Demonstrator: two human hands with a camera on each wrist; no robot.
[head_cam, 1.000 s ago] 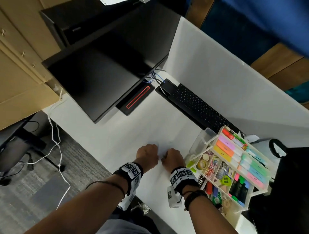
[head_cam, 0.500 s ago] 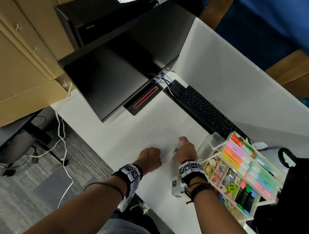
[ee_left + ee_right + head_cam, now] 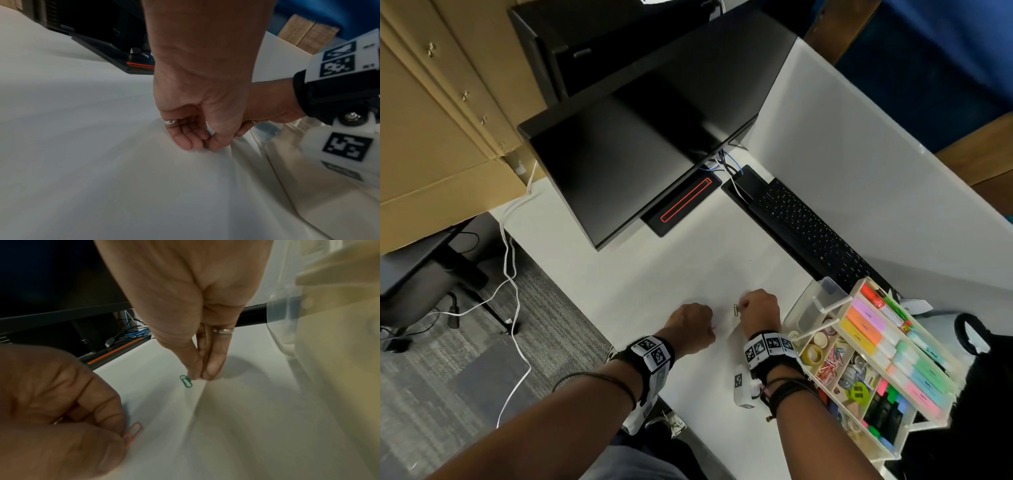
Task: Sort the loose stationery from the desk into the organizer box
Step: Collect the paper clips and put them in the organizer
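White desk (image 3: 688,260), w/ black monitor (image 3: 640,144) at back, its base w/ red-outlined slot (image 3: 685,204), black keyboard (image 3: 811,233) to the right. Cardboard boxes (image 3: 438,130) left of desk; grey carpet and white cable (image 3: 512,274) on floor below.

L hand (image 3: 693,323): fingers curled in, thumb and forefinger pinching a pink paper clip (image 3: 132,434); clip tip pokes out past the fingertips, low over desk. Contact w/ desk: cannot tell.

R hand (image 3: 758,306): fingers straight, pressed together, pointing down, tips on the desk. Green paper clip (image 3: 186,381) lies flat on desk, just beside/touching thumb tip; not lifted. Ring on one finger of R hand (image 3: 223,331).

Organizer box (image 3: 822,310): clear/cream, lid open, just right of R hand, at desk's near-right edge. Contents: row of pastel highlighters (image 3: 893,356) along far side; tape rolls (image 3: 813,349) in near-left compartment; coloured paper clips (image 3: 832,361) in the next one; green round item (image 3: 858,392) and small metal bits in middle; dark markers (image 3: 883,411) at near-right end. Clear compartment (image 3: 811,301) nearest keyboard: contents not discernible.
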